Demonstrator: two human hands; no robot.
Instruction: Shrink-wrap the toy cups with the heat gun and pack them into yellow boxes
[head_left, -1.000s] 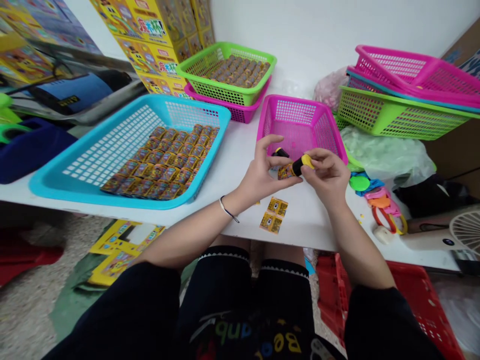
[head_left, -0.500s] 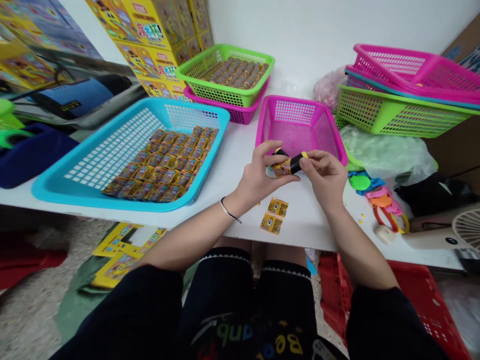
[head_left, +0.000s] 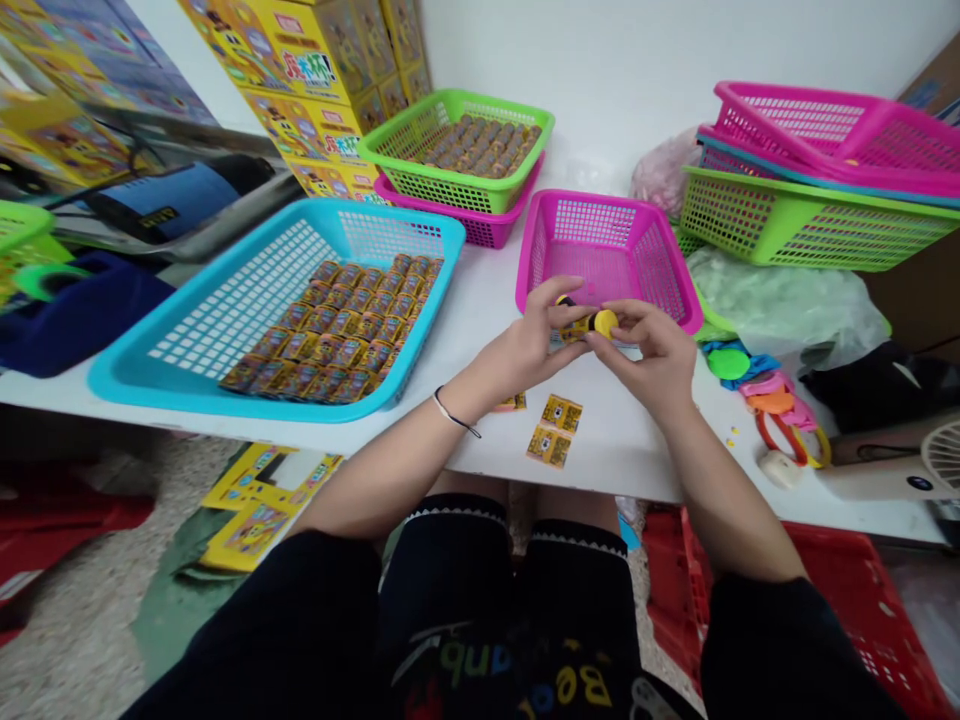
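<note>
Pinching a printed tube (head_left: 577,326) between left hand (head_left: 525,345) and right hand (head_left: 645,350), its yellow end (head_left: 604,322) now turned upward

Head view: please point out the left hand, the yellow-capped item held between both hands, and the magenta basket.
left hand (head_left: 529,345), head view, on the back of the hand
yellow-capped item (head_left: 604,322), head view, on its yellow cap
magenta basket (head_left: 600,197), head view, on its far rim

Yellow printed cartons (head_left: 300,90) stand stacked at the back left, pink and green mesh baskets (head_left: 810,200) sit piled at the right above a pale green plastic bag (head_left: 780,300), and a red plastic crate (head_left: 847,610) lies on the floor below
</note>
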